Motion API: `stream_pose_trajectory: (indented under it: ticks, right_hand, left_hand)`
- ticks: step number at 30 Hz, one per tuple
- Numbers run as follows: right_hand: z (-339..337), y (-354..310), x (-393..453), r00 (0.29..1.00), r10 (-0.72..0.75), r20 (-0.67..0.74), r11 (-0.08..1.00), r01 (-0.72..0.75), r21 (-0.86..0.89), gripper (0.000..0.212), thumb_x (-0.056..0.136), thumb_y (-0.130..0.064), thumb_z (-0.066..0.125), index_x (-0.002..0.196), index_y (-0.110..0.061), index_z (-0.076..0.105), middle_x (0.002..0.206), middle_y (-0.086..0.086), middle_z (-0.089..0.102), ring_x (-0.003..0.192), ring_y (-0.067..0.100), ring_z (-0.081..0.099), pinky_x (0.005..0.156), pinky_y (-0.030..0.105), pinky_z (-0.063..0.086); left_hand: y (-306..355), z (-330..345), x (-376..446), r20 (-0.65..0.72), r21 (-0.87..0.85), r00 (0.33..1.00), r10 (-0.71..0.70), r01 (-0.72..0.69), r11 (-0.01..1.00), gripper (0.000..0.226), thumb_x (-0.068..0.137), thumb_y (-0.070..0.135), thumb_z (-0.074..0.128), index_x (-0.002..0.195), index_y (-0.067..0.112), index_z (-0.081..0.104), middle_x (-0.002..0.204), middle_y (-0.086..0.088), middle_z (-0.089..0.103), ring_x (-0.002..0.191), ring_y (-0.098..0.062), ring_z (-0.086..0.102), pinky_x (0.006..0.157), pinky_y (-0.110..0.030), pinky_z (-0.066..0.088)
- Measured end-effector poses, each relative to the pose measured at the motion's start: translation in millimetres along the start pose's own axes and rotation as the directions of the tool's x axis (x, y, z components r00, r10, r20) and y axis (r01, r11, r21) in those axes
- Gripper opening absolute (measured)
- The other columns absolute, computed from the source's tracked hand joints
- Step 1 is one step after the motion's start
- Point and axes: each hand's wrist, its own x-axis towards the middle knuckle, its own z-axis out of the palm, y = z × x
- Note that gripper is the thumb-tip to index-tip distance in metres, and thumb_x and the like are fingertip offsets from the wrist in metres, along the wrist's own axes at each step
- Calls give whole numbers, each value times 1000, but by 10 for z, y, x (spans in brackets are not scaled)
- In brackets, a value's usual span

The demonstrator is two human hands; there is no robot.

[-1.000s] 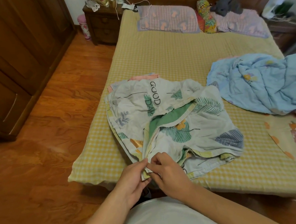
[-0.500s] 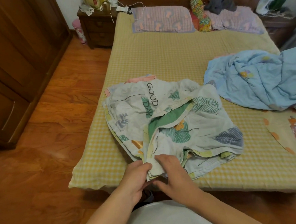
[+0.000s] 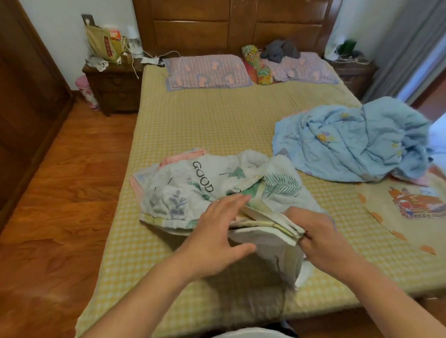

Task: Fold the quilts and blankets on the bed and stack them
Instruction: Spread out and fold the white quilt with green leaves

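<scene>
Bed (image 3: 214,122) under yellow-check sheet, wooden headboard (image 3: 234,18) at far end. Two pillows (image 3: 206,72) against headboard, grey plush toy (image 3: 280,49) on the right one. Leaf-print quilt (image 3: 181,189) marked "GOOD", half folded, near foot edge at left-centre. Left hand (image 3: 217,228) flat on quilt, fingers straight and spread, gripping nothing. Right hand (image 3: 315,231) curled, fingers pinching stacked quilt edges, lifted off sheet. Blue blanket (image 3: 352,141) crumpled at right side, apart from quilt. Nightstand (image 3: 114,89) left of headboard, cluttered with bags and cables. Wooden floor (image 3: 58,203) at left, wardrobe (image 3: 11,89) beyond. Grey curtain (image 3: 411,35) far right.
</scene>
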Motion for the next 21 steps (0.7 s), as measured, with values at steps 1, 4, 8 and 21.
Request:
stream_pose_trajectory:
  ticks: [1, 4, 8, 21]
  right_hand:
    - [-244, -60, 54, 1000, -21, 13, 999, 21, -26, 21, 81, 2, 56, 78, -18, 61, 75, -5, 59, 71, 16, 59, 59, 38, 48]
    - [-1106, -384, 241, 993, -115, -12, 992, 114, -61, 17, 88, -8, 56, 83, -22, 65, 78, -9, 63, 72, 11, 61, 61, 28, 47]
    - [-2217, -649, 267, 981, -181, -66, 981, 175, -84, 22, 98, -31, 57, 105, -17, 73, 99, -6, 73, 92, 13, 68, 77, 28, 54]
    - [-3953, 206, 241, 867, 13, -497, 992, 53, 118, 35, 90, 13, 54, 96, -18, 69, 87, -8, 70, 85, 8, 66, 80, 28, 54]
  left_hand:
    - [114, -5, 171, 46, 43, 993, 112, -114, 993, 95, 83, 51, 75, 156, 48, 15, 163, 23, 17, 151, 3, 5, 126, -37, 16]
    - [794, -183, 695, 29, 34, 929, 369, -370, 929, 93, 84, 49, 74, 157, 42, 18, 164, 16, 23, 154, -4, 6, 126, -41, 12]
    - [1937, -576, 1189, 47, -38, 827, 560, -559, 828, 57, 92, 46, 68, 142, 31, 44, 125, 11, 58, 115, -6, 55, 101, -36, 46]
    - [2393, 498, 2380, -354, -63, 869, 346, -392, 918, 24, 97, 29, 48, 74, 20, 47, 67, 14, 49, 62, -3, 42, 58, -22, 30]
